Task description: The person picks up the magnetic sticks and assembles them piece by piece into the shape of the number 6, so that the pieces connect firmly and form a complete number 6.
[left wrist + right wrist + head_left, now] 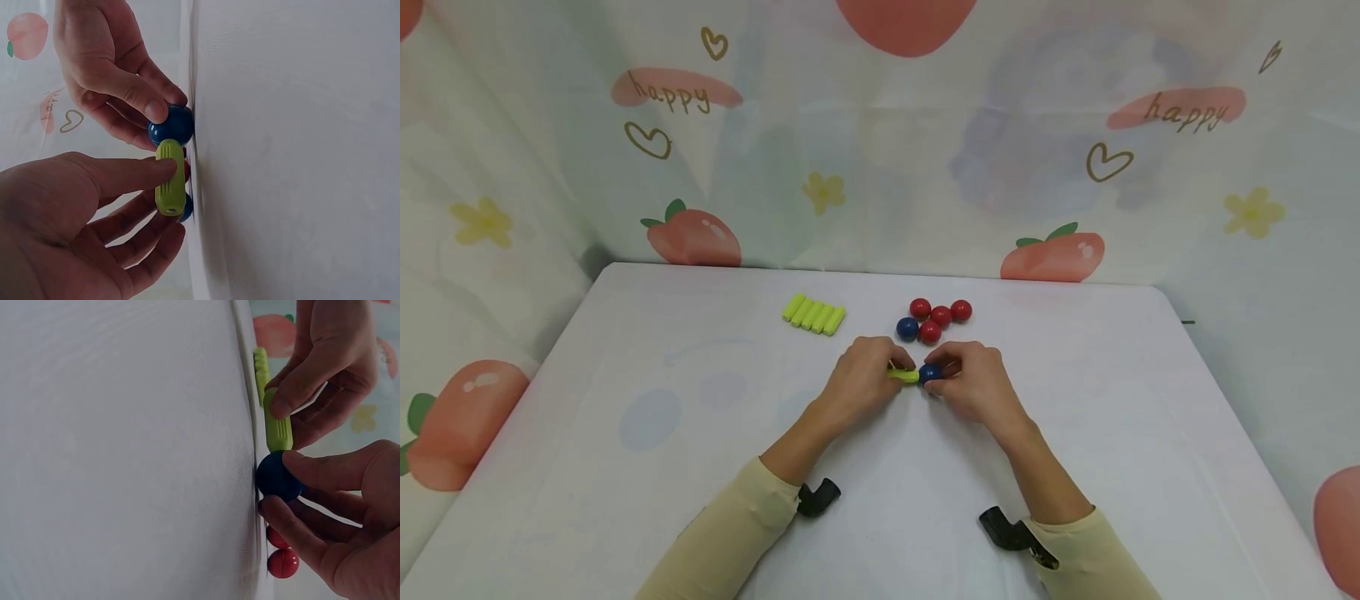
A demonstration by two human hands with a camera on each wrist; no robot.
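Note:
My left hand (867, 377) pinches a lime-green ridged stick (170, 178) between thumb and fingers. A small hole shows in the stick's near end in the left wrist view. My right hand (976, 383) grips a glossy dark blue ball (279, 477) with its thumb and fingertips. The stick's other end meets the ball; whether it sits inside a hole there is hidden. Both pieces are held low over the white table, in front of the other balls.
Several lime-green sticks (813, 314) lie side by side at the table's back left. Several red balls (941, 316) and one more blue ball (907, 329) cluster behind my hands. A patterned cloth (880, 167) hangs along the rear edge of the white table (625, 500).

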